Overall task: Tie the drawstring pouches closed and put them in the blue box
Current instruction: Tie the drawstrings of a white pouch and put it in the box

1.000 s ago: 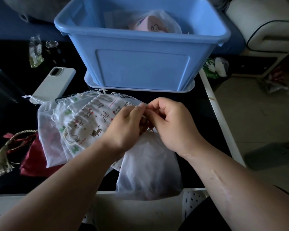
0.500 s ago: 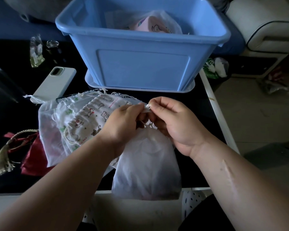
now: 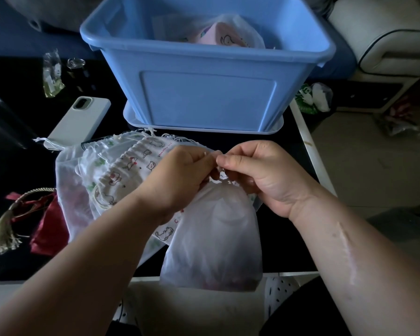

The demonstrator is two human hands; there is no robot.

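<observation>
White pouch [image 3: 214, 238] beneath left grip [image 3: 177, 175], right grip [image 3: 264, 175]

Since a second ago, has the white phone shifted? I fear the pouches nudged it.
No. The white phone lies where it was, with the same gap left of the blue box.

Tiny red print on the cartoon pouch [image 3: 121, 170], too small to read.

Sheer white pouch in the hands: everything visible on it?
The sheer white pouch is thin, translucent fabric, neck gathered at the top, something dark reddish showing at its bottom. It lies on the black table, bottom past the near edge, partly over the printed pouches. The left hand and right hand pinch at its neck.
</observation>
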